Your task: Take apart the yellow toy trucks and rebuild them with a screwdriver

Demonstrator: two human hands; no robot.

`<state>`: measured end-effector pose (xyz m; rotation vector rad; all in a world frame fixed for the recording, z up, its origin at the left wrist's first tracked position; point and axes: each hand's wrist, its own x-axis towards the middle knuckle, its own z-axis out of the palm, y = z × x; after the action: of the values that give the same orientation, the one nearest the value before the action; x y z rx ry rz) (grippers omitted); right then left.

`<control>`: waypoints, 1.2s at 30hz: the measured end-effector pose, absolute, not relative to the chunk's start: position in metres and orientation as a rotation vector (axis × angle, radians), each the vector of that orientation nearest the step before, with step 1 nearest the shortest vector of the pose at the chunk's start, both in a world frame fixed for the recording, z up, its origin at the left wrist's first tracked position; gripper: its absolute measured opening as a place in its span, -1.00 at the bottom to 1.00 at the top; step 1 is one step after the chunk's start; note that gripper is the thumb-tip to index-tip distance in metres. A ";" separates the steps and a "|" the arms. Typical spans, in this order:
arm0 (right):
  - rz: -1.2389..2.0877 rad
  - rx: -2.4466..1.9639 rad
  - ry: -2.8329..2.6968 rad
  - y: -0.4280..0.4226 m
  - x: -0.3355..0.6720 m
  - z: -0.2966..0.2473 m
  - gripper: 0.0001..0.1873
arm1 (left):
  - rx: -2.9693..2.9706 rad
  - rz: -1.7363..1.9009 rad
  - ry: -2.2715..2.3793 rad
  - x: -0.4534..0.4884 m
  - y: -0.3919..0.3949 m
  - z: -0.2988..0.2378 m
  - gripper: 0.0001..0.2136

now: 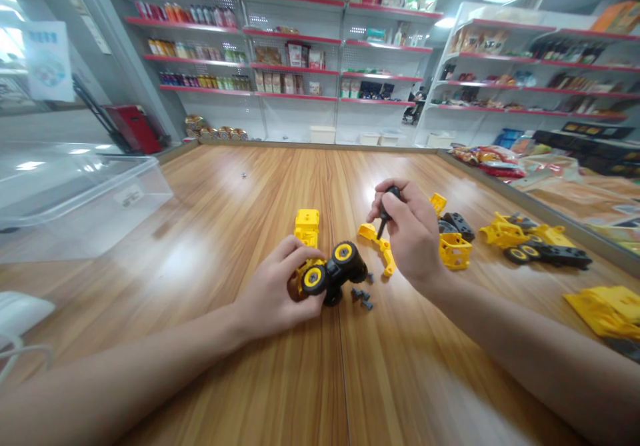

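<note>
My left hand [280, 289] is closed around a toy truck chassis [336, 269], black with yellow-hubbed wheels, tipped so its wheels face up and toward me. A yellow toy part [307, 225] stands just beyond my left fingers; whether it joins the chassis I cannot tell. In my right hand [410, 233] is a black-handled screwdriver [389, 205], its shaft pointing down, apart from the chassis. Beneath its tip lies a yellow toy arm [384, 251]. Several dark grey plastic screws [363, 297] are scattered on the wood right of the chassis.
Other yellow and black toy pieces [454, 249] lie right of my right hand, with a partly built toy vehicle [535, 243] and a yellow part [607, 309] farther right. A clear plastic bin [125, 196] stands at left. Stocked shelves [295, 69] rise behind the wooden table [210, 379].
</note>
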<state>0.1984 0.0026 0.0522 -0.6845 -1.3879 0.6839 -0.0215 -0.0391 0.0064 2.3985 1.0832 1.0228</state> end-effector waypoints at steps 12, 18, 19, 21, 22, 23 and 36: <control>0.668 -1.007 -2.556 -0.005 0.222 0.087 -0.81 | 2.952 1.019 0.682 -0.030 -0.044 0.006 -0.44; 0.470 -1.290 -2.892 0.003 0.235 0.085 -0.72 | 2.915 1.043 0.459 -0.031 -0.046 0.004 -0.52; 0.446 -1.303 -2.930 0.003 0.234 0.085 -0.69 | 2.890 1.030 0.454 -0.031 -0.046 0.006 -0.54; 0.471 -1.312 -2.982 0.002 0.232 0.085 -0.65 | 2.853 0.983 0.425 -0.031 -0.047 0.009 -0.57; 0.508 -1.308 -3.001 0.000 0.230 0.084 -0.62 | 2.838 0.964 0.395 -0.031 -0.047 0.011 -0.57; 0.541 -1.295 -3.015 -0.001 0.227 0.083 -0.59 | 2.820 0.953 0.364 -0.031 -0.047 0.013 -0.58; 0.569 -1.135 -3.009 0.002 0.217 0.055 -0.75 | 2.545 1.016 0.494 -0.031 -0.042 0.009 -0.69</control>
<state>0.2170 0.0024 0.0554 -1.1348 -3.0088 0.5691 -0.0313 -0.0417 0.0092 2.5452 0.4939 1.0164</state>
